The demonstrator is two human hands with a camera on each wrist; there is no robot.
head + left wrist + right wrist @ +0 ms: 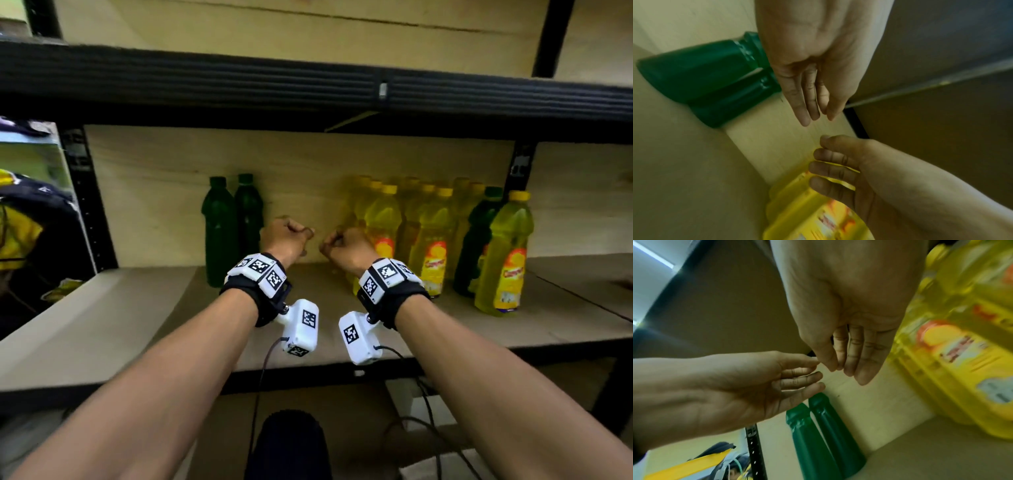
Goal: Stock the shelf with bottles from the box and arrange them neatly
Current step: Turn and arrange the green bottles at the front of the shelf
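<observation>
While both forearms reach in over the front edge of the shelf (102,308), the left hand (286,238) and the right hand (346,245) hang side by side in the gap between two groups of bottles, close together but holding nothing. In the head view the fingers look loosely curled; both wrist views show them relaxed and nearly straight, bunched together, with the fingertips of the two hands almost meeting over the pale back panel (164,192). Neither hand touches a bottle.

Two dark green bottles (233,226) stand upright and just beside each other to the left of the hands, near the back panel. To the right stands a cluster of yellow bottles (431,236) with yellow caps and orange-and-yellow labels, ranked in rows from back to front; the nearest of them sits just beside the right hand. Among them, toward the right end, one more dark green bottle (478,240) stands partly hidden behind a front yellow bottle (505,257).

Each wrist carries a black strap with white marker blocks (260,270) and a small white camera unit (301,325) trailing a cable. The box is not visible in any view
</observation>
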